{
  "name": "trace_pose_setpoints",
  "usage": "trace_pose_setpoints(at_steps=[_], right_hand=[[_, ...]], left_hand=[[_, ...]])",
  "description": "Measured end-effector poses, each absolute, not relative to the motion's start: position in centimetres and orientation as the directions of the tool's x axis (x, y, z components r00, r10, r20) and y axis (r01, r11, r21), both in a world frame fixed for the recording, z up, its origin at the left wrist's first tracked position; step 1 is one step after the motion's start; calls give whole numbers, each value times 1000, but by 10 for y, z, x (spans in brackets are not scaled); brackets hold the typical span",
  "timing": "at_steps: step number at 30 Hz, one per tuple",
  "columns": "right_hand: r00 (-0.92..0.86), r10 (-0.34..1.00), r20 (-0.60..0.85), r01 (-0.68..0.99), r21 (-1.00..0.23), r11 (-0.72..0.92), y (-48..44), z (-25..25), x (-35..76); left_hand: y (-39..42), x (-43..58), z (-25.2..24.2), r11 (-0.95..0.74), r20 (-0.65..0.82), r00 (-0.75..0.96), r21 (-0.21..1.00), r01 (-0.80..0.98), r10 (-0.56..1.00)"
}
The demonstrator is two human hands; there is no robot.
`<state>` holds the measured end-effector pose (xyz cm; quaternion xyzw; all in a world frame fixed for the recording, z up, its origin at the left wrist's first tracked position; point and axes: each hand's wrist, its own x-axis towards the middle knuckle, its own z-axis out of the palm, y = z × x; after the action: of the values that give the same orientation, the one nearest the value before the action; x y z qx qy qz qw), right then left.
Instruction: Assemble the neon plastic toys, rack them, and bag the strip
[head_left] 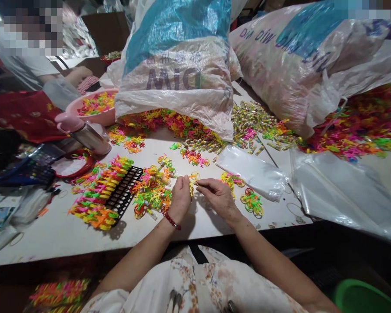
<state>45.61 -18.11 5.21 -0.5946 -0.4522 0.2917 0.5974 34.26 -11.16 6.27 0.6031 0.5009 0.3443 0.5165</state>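
Observation:
My left hand (180,196), with a red bead bracelet at the wrist, is closed in a pinch on a small yellow plastic toy piece (193,178) just above the white table (61,232). My right hand (217,195) is closed too, its fingertips pinching the same piece from the right. A heap of neon plastic toy bicycles (151,191) lies just left of my hands. A black rack (125,191) holds rows of the coloured pieces (99,195) further left. Small loose clusters (252,203) lie to the right of my right hand.
Two big plastic sacks (179,65) (299,56) spill neon pieces across the back of the table. Clear plastic bags (252,171) lie at right. A pink basin (94,108) of pieces, a metal flask (84,134) and another person (35,65) are at back left.

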Motion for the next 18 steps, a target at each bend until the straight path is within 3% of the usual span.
trace_pose_setpoints(at_steps=[4,10,15,18], right_hand=[[408,884,226,235,-962,137,-185,53,450],[295,859,418,504,-832,231,-194,62,436],[267,892,364,551,-817,168,-201,66,457],[327,857,399,738,-674,33,-210,64,495]], left_hand=[[-109,339,60,65,-126,253,970,235,959],[-110,335,54,9,-112,291,943,333,950],[-93,324,70,-73,-131,423,898,433,897],[-62,298,89,-227,18,328,759,610,945]])
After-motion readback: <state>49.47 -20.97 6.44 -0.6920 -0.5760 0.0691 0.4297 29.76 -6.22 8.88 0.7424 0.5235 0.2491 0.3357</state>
